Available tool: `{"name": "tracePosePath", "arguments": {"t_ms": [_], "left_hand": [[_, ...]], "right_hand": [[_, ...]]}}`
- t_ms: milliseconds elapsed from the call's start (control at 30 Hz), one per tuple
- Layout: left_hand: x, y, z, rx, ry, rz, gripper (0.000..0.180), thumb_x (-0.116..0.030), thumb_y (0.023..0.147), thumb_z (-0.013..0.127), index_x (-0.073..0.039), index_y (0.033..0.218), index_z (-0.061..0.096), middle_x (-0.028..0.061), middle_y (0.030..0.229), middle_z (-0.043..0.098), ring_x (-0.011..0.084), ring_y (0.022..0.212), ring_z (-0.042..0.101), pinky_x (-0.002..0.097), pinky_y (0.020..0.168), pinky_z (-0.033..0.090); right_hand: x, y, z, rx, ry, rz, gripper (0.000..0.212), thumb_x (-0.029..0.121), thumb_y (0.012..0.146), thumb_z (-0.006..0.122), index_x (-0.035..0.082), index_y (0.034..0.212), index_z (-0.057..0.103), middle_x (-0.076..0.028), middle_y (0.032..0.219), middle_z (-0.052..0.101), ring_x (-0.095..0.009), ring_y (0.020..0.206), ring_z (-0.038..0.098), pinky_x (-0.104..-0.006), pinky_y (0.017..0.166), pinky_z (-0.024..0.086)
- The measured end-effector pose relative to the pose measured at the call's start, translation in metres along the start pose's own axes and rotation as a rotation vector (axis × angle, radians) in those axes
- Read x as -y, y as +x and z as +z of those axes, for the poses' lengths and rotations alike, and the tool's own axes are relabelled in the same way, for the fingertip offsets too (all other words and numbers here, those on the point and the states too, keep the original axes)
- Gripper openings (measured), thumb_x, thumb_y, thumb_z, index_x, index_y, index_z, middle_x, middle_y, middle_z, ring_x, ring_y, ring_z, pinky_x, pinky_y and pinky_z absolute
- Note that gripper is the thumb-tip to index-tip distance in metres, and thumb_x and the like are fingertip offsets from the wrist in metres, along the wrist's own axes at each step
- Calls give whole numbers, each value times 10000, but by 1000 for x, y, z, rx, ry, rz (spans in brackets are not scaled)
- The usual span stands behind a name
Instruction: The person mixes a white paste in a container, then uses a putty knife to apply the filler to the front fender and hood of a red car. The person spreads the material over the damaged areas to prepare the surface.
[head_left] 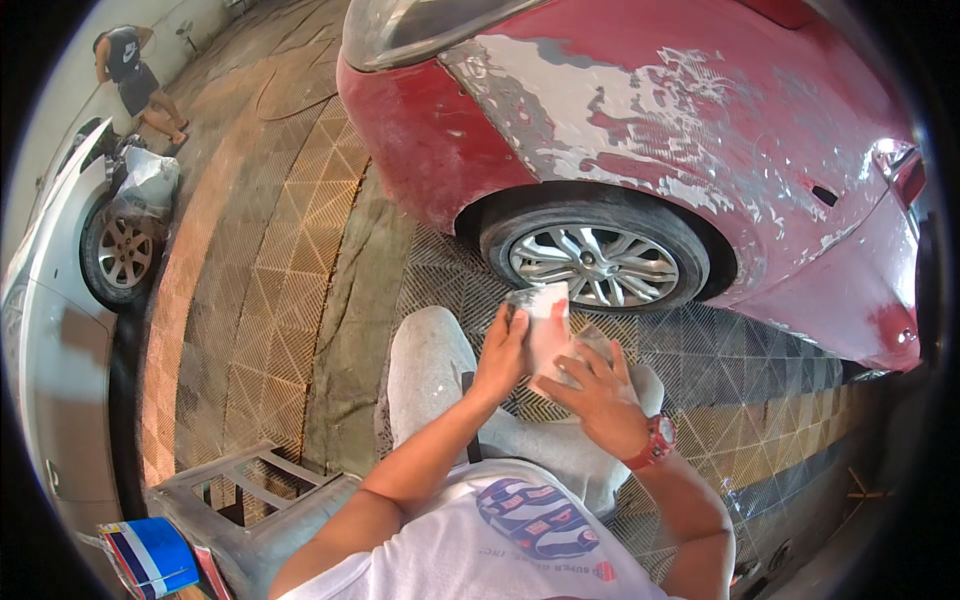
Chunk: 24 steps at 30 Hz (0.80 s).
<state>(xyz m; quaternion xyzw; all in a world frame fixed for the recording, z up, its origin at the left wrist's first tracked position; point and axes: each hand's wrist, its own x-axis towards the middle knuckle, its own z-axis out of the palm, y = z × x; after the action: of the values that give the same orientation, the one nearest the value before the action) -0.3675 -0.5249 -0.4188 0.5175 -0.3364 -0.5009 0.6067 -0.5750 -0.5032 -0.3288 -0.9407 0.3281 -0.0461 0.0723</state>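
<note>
Floor (230,300): open strip L, btwn 2 cars, red one (420,150) ahead, white one (75,390) far L. 1 grey plastic stand (235,472) at your L, 1 blue-white-red container (160,556) beside it. 2 hands: your L hand (502,355) pinches L edge of 1 pale, red-smeared sheet (545,325) above lap; R hand (598,395) touches its lower R edge, can't tell if gripping.
</note>
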Motion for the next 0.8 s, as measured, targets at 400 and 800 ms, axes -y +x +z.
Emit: {"name": "tracePosePath", "arguments": {"t_ms": [400,800], "left_hand": [[-15,8,11,148,-607,-215,439,-271,1157,544,-34,1524,500,140,1431,654,241,1272,665,405,1108,532],[-7,16,1,2,-581,-191,349,-181,1185,429,7,1468,509,156,1367,667,239,1263,661,406,1097,534]], "right_hand": [[-24,14,21,-229,365,180,813,-174,834,616,109,1573,431,-268,1564,435,-512,1344,583,-522,1086,564],[-15,0,1,17,139,306,730,-88,898,606,126,1583,469,-197,1481,536,-429,1203,685,-477,901,640]]}}
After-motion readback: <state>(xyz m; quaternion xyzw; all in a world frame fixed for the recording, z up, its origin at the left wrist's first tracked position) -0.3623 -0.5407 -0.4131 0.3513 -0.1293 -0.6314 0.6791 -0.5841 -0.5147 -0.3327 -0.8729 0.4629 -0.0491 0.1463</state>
